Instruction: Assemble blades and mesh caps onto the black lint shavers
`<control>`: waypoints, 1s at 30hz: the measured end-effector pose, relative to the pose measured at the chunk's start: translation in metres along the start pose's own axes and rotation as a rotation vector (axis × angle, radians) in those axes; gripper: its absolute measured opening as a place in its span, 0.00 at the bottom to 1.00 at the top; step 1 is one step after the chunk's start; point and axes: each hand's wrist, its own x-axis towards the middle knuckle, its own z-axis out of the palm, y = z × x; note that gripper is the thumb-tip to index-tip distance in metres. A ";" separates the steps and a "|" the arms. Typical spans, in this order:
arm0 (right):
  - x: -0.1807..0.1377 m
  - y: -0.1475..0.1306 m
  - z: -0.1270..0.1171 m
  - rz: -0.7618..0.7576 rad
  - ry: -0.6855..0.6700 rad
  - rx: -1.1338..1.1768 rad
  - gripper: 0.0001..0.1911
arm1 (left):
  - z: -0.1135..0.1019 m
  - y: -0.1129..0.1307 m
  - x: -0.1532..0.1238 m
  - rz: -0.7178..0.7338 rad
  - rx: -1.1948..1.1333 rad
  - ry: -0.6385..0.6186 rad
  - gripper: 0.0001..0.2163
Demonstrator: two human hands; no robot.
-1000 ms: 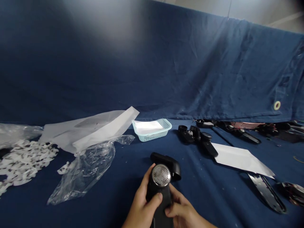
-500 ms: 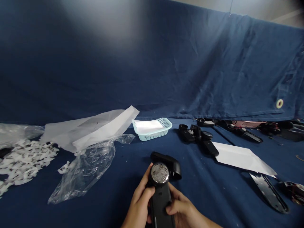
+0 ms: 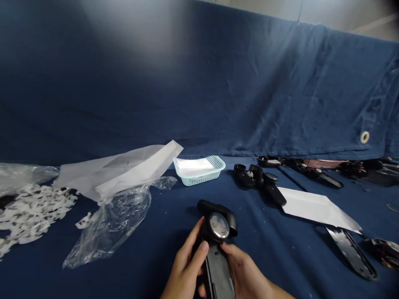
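Note:
A black fabric shaver with a round, perforated metal head is held between my two hands at the lower middle. My left hand is closed on its left side, thumb along the edge below the head. On the right side, my right hand grips the body, its thumb just under the head. The shaver is tilted, its head turned to the right. Just behind the head a curved black plastic part lies on the blue cloth, partly covered by it.
A light-blue basket holding white paper stands beyond my hands. To the left lie clear plastic film, white sheets and a heap of white parts. On the right are black shaver pieces, white paper and a black casing.
The fabric shaver has rolled and tilted so its metal head faces more to the right and has shifted slightly right. My right thumb has moved up toward the head.

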 end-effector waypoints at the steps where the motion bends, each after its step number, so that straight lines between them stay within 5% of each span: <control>1: -0.001 -0.001 0.001 0.002 -0.009 0.002 0.36 | 0.000 0.000 0.000 -0.015 -0.006 -0.013 0.33; 6: -0.003 -0.007 0.006 0.011 -0.078 0.001 0.35 | 0.000 -0.001 -0.001 -0.011 0.008 -0.031 0.35; 23: -0.008 -0.005 0.005 0.057 0.031 -0.012 0.29 | 0.000 0.002 -0.005 0.146 0.184 -0.051 0.25; 30: -0.007 0.005 0.004 -0.124 0.108 -0.051 0.26 | -0.003 -0.002 -0.009 0.322 0.399 -0.070 0.22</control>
